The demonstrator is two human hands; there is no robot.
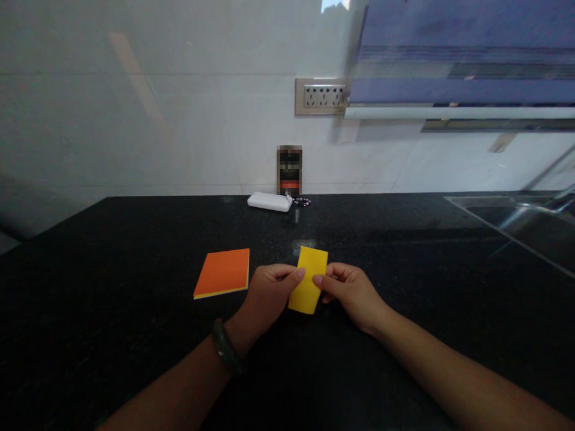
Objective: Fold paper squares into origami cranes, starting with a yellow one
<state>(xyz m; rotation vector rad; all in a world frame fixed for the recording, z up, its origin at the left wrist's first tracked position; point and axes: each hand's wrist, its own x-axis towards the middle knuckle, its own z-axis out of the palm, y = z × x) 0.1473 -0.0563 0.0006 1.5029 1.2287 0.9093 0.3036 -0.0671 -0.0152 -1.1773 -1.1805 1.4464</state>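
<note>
One orange stack [223, 272] nr L hand [268, 293], wht slab [269, 202] nr wall [215, 137].

Left hand [267, 296], right hand [354, 296] pinching; thumbs [330, 284] uppermost, forearms [440, 353] angled inward.

I see the head camera facing twelve o'clock and downward, near the left hand [268, 294] and right hand [354, 293].

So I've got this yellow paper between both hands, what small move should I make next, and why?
Perhaps slide your right hand down the long edge of the yellow paper, pressing as it goes, while your left hand steadies the other side. The paper looks narrower than the orange sheet on the left, suggesting a fold, and both hands pinch its sides.
</note>
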